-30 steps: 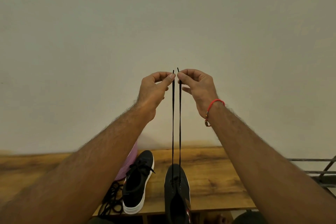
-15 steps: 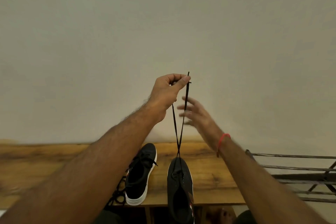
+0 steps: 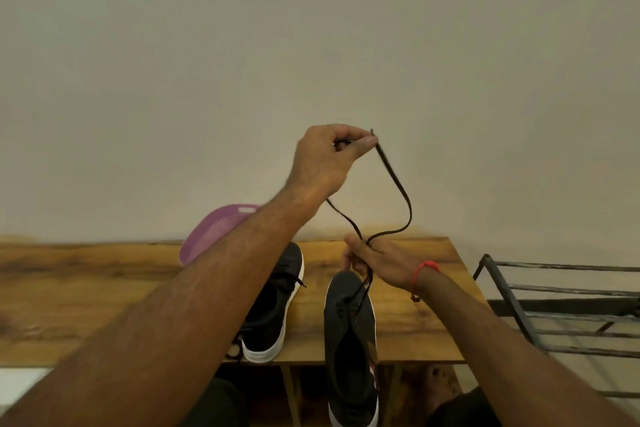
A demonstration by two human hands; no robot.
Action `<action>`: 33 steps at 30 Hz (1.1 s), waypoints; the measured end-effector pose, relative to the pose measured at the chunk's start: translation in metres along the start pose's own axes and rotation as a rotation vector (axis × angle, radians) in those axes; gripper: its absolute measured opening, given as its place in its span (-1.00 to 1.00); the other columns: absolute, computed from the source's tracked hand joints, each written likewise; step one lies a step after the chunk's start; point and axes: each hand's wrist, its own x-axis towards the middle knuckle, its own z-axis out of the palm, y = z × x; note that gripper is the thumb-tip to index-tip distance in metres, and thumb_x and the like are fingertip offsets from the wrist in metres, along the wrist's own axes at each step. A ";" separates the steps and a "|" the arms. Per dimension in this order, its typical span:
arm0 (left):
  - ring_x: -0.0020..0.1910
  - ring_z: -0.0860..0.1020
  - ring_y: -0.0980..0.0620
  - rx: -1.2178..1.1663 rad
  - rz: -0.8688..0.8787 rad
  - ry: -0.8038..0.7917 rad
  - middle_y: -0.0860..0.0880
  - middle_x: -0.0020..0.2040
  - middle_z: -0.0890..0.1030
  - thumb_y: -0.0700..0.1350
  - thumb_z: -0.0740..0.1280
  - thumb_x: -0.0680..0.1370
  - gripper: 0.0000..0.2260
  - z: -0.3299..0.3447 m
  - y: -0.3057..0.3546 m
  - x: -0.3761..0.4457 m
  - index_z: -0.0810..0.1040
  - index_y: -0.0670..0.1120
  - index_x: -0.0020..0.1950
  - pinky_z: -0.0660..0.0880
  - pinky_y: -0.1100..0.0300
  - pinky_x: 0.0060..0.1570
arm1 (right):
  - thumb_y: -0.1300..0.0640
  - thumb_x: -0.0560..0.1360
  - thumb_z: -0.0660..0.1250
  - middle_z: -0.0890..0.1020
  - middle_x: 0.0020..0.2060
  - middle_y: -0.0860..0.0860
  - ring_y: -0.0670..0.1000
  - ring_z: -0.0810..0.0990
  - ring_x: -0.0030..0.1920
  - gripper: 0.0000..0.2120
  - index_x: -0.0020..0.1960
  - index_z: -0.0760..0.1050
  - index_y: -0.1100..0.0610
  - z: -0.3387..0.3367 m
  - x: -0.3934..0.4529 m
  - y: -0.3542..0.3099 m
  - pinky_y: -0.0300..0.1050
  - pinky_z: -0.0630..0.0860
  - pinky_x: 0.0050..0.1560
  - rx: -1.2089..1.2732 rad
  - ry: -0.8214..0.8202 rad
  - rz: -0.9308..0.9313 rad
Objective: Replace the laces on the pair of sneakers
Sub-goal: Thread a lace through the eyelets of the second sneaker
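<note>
Centre frame: my left hand pinches black lace ends high; my right hand pinches both strands above sneaker. No readable writing.

The lace is black, and so are the uppers of both sneakers: the left sneaker has a white sole, and the right sneaker has a white rim at the heel and a red-and-white patch on its side. A red thread bracelet circles the right wrist. The table is brown with a darker streaked wood grain, the perforated basket is purple, the wall is plain off-white, and the metal rack is dark grey.
</note>
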 end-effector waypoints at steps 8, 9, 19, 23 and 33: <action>0.42 0.35 -0.11 0.559 -0.384 -0.192 -0.11 0.44 0.37 0.16 0.26 0.64 -0.56 0.014 -0.131 -0.055 0.38 0.08 0.50 0.32 -0.02 0.40 | -0.40 0.54 0.09 0.19 -0.49 -0.01 0.00 0.24 -0.49 -0.40 -0.23 0.44 0.12 0.027 0.011 0.037 -0.14 0.21 -0.41 0.710 0.159 0.139; 0.44 0.29 -0.13 0.573 -0.383 -0.213 -0.09 0.41 0.35 0.23 0.25 0.62 -0.55 0.022 -0.143 -0.070 0.39 0.12 0.47 0.27 -0.10 0.41 | -0.41 0.53 0.10 0.17 -0.49 -0.02 -0.02 0.20 -0.49 -0.41 -0.24 0.43 0.11 0.029 0.015 0.040 -0.16 0.16 -0.42 0.790 0.197 0.167; -0.16 0.62 0.17 0.208 -0.391 -0.307 0.15 -0.16 0.67 -0.01 0.34 0.64 -0.90 0.053 -0.196 -0.107 0.65 0.10 -0.01 0.58 0.17 -0.07 | -0.52 0.41 0.19 0.26 -0.48 -0.10 -0.10 0.19 -0.54 -0.36 -0.11 0.49 0.09 0.020 0.042 0.064 -0.27 0.08 -0.53 0.767 0.298 0.447; -0.02 0.58 0.25 0.119 -0.390 -0.522 0.21 0.01 0.62 0.10 0.37 0.59 -0.76 0.046 -0.198 -0.097 0.58 0.11 0.24 0.57 0.27 -0.01 | -0.33 0.57 0.16 0.25 -0.52 -0.10 -0.13 0.16 -0.57 -0.52 -0.16 0.43 0.09 0.013 0.040 0.079 -0.30 0.05 -0.58 0.986 0.308 0.497; -0.15 0.67 0.13 -0.209 -0.566 -0.442 0.07 -0.16 0.70 -0.01 0.31 0.64 -0.86 0.053 -0.188 -0.099 0.66 0.03 0.07 0.49 0.17 -0.10 | -0.53 0.39 0.21 0.23 -0.52 -0.10 -0.11 0.10 -0.57 -0.33 -0.02 0.50 0.09 0.008 0.029 0.088 -0.32 0.05 -0.53 0.837 0.364 0.635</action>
